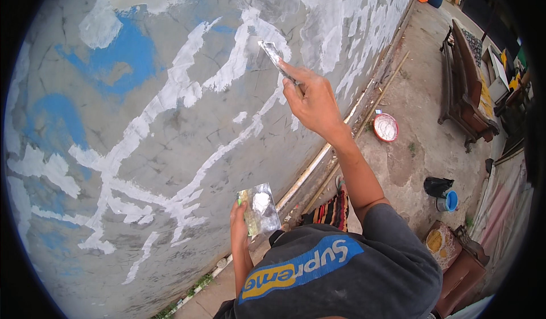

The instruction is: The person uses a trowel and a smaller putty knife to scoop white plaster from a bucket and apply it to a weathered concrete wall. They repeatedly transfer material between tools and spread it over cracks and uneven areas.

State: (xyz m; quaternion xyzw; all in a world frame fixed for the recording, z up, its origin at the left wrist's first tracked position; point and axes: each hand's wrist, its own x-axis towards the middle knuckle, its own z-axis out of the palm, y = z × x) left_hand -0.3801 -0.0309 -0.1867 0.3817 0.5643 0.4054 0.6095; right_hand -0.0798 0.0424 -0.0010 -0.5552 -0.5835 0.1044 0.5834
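My right hand point(310, 100) grips a putty knife point(272, 54), its thumb and fingers closed round the handle and its metal blade against the grey wall point(187, 142). White filler strips point(165, 94) branch across the wall, and one curves round beside the blade. Lower down, my left hand point(239, 225) holds a flat metal plate point(267, 221) by its left edge. A dab of white filler point(261, 201) lies on that plate. Blue paint patches point(128, 57) show on the wall to the left.
A red-rimmed basin point(385, 128) of white filler stands on the concrete floor point(404, 165) at right. Nearby are a blue bucket point(451, 200) and a black bag point(438, 187). A wooden bench point(467, 80) stands farther right. A long pole point(387, 85) lies along the wall's foot.
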